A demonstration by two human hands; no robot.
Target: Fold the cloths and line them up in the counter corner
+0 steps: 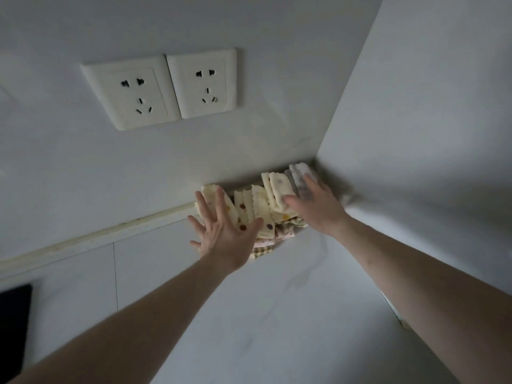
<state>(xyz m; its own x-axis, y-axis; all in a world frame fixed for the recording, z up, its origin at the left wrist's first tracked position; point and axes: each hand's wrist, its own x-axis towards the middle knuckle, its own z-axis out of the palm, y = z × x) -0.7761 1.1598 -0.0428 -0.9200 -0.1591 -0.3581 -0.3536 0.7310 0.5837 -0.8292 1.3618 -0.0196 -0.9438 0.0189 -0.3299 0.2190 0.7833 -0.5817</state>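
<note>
The folded cloths (260,209) stand in a row along the back wall (138,167) of the worktop (249,314), running from my left hand to the corner where the side wall (429,120) meets the back one. Most are cream with coloured dots and scalloped edges; the ones nearest the corner are greyer, and a few checked and pink edges poke out low at the front of the row.

My left hand (221,234) is spread flat, fingers straight, its grip released, palm against the left end of the row. My right hand (315,203) lies open too, fingers extended over the cloths at the corner end, grasping nothing; its fingertips are blurred.

The row's far side sits against the pale strip (97,236) at the foot of the back wall, and its right end is tight into the corner. In front of the cloths the worktop is bare and pale between my forearms. A dark object (13,328) lies at the left edge, well apart. Two white sockets (163,90) sit on the back wall above.
</note>
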